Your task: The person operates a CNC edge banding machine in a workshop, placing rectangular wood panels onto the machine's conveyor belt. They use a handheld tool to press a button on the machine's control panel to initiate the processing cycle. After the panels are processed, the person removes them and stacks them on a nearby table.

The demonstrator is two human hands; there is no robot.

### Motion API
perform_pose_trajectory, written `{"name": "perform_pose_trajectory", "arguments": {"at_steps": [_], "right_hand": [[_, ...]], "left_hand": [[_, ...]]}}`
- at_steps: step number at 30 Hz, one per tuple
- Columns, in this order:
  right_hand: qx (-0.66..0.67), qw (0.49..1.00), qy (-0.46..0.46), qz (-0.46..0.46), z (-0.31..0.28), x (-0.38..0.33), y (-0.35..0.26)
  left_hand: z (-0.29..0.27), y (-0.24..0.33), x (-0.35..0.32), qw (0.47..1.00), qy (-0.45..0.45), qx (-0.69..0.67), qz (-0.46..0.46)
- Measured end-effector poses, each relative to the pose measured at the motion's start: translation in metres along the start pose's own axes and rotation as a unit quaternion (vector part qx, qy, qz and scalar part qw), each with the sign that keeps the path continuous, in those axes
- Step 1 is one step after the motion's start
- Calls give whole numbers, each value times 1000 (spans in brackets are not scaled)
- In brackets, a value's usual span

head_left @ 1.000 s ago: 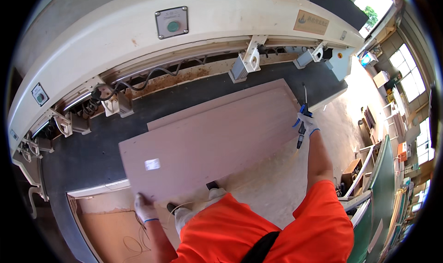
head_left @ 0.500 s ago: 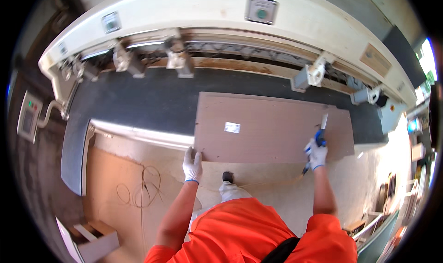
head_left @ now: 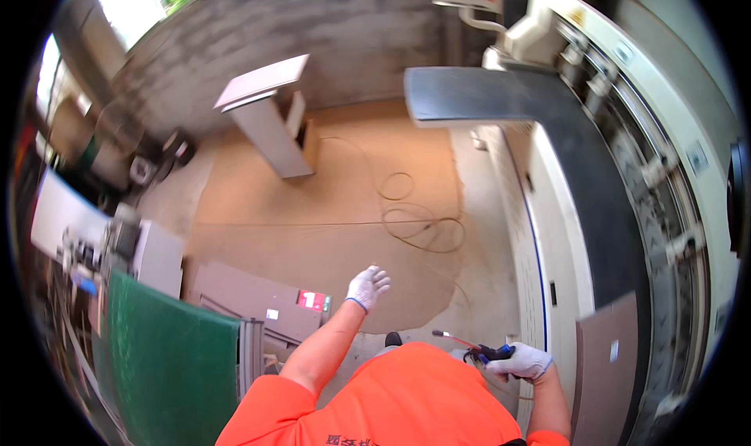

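Observation:
My left hand (head_left: 369,288), in a white knit glove, is held out over the floor with its fingers apart and nothing in it. My right hand (head_left: 522,362), gloved the same way, is closed around a blue-and-black air blow gun (head_left: 494,354). A thin reddish nozzle tube points left from the gun, and a pale hose seems to trail below it. To the right of that hand, a brown panel (head_left: 602,368) with a small white label lies on the machine's dark table (head_left: 583,188). Neither hand touches the panel.
Yellowish hose (head_left: 426,231) lies coiled on brown floor sheeting. A cabinet-like piece (head_left: 274,129) stands near the far wall. At left are a green-topped surface (head_left: 168,360), stacked brown panels (head_left: 254,293) and a small machine (head_left: 117,239). The long white machine (head_left: 696,156) runs along the right.
My view has swung to the left, away from the machine. My left hand has let go of the panel's corner; my right hand has come off the panel, still gripping the blow gun.

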State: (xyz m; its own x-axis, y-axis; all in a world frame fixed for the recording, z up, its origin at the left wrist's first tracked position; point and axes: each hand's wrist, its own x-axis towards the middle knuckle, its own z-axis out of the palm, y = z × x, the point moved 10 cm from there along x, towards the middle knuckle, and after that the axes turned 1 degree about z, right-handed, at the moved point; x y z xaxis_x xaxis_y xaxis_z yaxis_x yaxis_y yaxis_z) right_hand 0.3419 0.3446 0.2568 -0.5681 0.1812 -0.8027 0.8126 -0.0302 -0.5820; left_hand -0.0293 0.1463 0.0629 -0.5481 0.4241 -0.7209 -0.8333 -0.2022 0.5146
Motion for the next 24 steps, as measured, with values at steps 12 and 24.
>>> {"name": "perform_pose_trajectory", "arguments": {"at_steps": [12, 24], "right_hand": [[20, 985, 164, -46, 55, 221, -238], [226, 883, 397, -104, -118, 427, -374]], "left_hand": [[-267, 139, 56, 953, 135, -260, 79], [-162, 356, 275, 963, 101, -241, 59]]}}
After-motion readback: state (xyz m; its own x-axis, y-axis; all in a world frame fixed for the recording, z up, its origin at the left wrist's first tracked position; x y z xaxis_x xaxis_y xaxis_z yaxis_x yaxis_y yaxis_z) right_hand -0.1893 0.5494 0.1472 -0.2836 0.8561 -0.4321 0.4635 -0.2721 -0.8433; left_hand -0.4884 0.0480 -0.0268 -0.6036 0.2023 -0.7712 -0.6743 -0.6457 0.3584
